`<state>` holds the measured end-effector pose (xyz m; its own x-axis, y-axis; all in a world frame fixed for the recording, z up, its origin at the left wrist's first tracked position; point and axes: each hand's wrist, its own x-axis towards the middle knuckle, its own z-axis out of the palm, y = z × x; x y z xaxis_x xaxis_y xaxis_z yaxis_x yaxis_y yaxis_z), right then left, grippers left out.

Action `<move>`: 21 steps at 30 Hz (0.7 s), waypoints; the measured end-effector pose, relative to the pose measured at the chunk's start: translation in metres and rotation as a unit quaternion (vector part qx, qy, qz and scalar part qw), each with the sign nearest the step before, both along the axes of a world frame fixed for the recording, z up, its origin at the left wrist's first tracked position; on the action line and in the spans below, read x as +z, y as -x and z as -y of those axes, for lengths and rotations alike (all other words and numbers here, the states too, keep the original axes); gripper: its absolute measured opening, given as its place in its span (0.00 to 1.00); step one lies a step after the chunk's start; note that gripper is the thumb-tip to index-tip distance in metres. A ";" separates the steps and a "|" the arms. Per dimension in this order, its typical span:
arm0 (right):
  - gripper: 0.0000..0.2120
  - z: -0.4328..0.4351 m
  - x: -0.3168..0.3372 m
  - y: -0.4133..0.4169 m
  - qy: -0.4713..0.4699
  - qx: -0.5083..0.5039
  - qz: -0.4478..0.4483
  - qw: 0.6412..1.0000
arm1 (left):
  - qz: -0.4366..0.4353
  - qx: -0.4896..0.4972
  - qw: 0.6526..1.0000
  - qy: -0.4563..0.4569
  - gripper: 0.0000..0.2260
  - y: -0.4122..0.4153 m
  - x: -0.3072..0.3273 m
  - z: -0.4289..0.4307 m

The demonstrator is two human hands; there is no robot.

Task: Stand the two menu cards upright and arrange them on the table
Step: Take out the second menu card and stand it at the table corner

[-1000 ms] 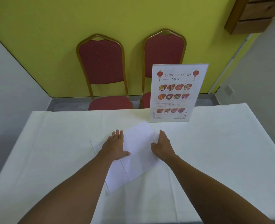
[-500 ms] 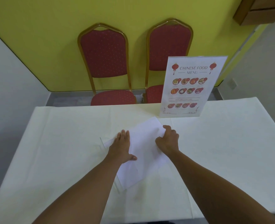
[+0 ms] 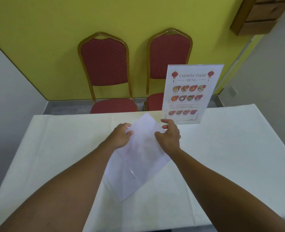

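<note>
One menu card [image 3: 189, 94], printed "Chinese Food Menu" in a clear holder, stands upright at the table's far edge, right of centre. The second menu card [image 3: 138, 158] shows its blank white back and is tilted, its far end lifted off the white tablecloth [image 3: 230, 156]. My left hand [image 3: 121, 137] grips its left edge and my right hand [image 3: 169, 136] grips its right edge, both near the far end. The card's near end sits low by the cloth between my forearms; its printed face is hidden.
Two red padded chairs with gold frames, the left chair [image 3: 107, 76] and the right chair [image 3: 167, 64], stand behind the table against a yellow wall. A wooden shelf [image 3: 262, 15] hangs at the upper right. The table's far edge runs just behind the upright card.
Both hands went from lying flat on the card to gripping its edges. The card's far end has come up off the cloth. The head camera shifted left, so the upright card appears further right.
</note>
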<state>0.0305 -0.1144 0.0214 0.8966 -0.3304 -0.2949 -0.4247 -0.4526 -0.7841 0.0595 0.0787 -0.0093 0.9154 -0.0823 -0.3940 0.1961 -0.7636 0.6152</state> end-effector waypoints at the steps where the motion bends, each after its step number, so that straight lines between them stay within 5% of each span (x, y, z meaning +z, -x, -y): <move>1: 0.25 -0.003 0.005 0.000 -0.008 0.008 0.011 1.000 | 0.009 0.011 1.000 0.008 0.21 -0.004 0.005 0.000; 10: 0.19 -0.012 0.030 0.000 -0.015 0.128 0.075 0.989 | 0.062 0.079 0.993 0.066 0.10 -0.015 0.042 -0.025; 17: 0.25 -0.024 0.036 0.008 -0.004 0.123 0.060 0.991 | 0.124 0.124 0.980 0.092 0.06 -0.033 0.082 -0.052; 21: 0.34 -0.038 0.057 0.002 -0.035 0.267 -0.002 0.963 | 0.152 0.140 0.973 0.099 0.11 -0.045 0.121 -0.057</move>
<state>0.0282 -0.0762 0.0783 0.9318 0.1980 -0.3041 -0.1495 -0.5541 -0.8189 0.1041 0.1353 0.1118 0.9846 0.1406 -0.1042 0.1663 -0.5670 0.8068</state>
